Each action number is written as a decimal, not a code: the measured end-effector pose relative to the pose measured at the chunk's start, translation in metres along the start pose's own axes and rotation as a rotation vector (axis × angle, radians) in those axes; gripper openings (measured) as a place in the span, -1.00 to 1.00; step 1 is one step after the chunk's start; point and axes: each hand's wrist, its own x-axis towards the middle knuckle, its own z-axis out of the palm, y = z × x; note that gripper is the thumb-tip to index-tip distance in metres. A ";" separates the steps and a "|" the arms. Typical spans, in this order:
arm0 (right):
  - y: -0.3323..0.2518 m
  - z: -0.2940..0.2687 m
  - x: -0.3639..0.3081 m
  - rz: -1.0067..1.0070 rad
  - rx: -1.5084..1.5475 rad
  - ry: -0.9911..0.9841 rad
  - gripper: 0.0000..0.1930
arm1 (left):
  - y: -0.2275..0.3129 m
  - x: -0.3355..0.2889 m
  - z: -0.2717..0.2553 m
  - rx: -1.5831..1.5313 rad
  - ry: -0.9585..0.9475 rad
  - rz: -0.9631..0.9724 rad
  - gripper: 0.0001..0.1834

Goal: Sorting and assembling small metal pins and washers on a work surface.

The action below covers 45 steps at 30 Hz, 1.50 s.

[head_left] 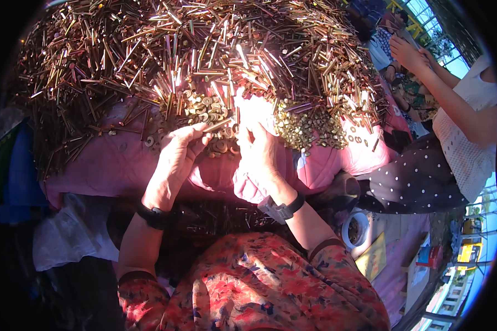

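Here's a huge heap of metal tubes (pixel 176 49) sprawling over pink cloth (pixel 121 176)!
Left hand (pixel 178 150) pinches a single tube (pixel 218 125) right by the loose washers (pixel 203 116); right hand (pixel 263 150) beside it, glare-washed, grip impossible to tell.

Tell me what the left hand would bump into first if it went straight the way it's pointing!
The left hand would probably meet the pile of small, round, brass-coloured metal washers first, though its height above them is unclear.
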 end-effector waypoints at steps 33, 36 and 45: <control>0.025 0.013 0.041 0.054 -0.486 -0.354 -0.37 | 0.002 -0.007 0.013 0.271 0.062 -0.074 -0.89; 0.029 0.010 0.048 -0.132 -0.377 -0.141 -0.61 | 0.005 -0.008 0.018 0.321 0.055 -0.056 -0.88; 0.054 -0.016 0.063 0.061 -0.119 -0.137 -0.85 | 0.000 -0.006 0.013 0.320 0.089 -0.045 -0.88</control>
